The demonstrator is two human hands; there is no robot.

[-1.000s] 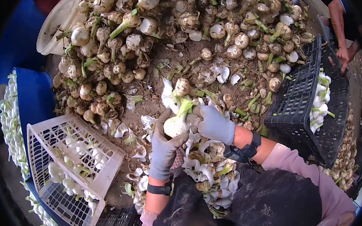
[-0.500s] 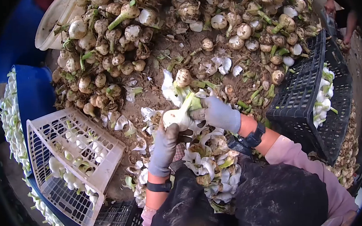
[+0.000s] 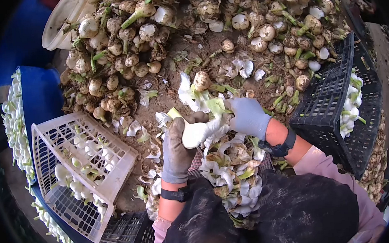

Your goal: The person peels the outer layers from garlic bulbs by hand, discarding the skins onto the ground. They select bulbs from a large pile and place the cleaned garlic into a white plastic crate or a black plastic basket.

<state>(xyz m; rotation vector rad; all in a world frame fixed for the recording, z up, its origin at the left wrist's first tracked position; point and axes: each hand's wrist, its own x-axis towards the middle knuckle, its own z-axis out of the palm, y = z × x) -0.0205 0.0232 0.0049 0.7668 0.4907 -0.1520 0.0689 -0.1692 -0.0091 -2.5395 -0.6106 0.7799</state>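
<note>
My left hand (image 3: 177, 150), in a grey glove with soiled fingers, grips a garlic bulb (image 3: 193, 136) with a short green stem stub. The bulb is white and clean, tilted with its stem towards the upper left. My right hand (image 3: 250, 118), also gloved, pinches a strip of garlic skin (image 3: 216, 107), pale green and white, that stretches from the bulb. Its fingertips are partly hidden. Beneath both hands lies a heap of peeled skins (image 3: 233, 175) between my knees. An unpeeled bulb (image 3: 201, 80) sits just beyond the hands.
A large pile of soil-covered garlic (image 3: 129, 44) spreads across the far side. To the left stands a white crate (image 3: 119, 175) with peeled bulbs; to the right, a black crate (image 3: 322, 95) holds more. Blue sheeting (image 3: 41, 97) and a pale basin (image 3: 57, 27) are at the upper left.
The bulb has turned so that its stem points up and left. My right hand has moved right, drawing a strip of skin away from the bulb.
</note>
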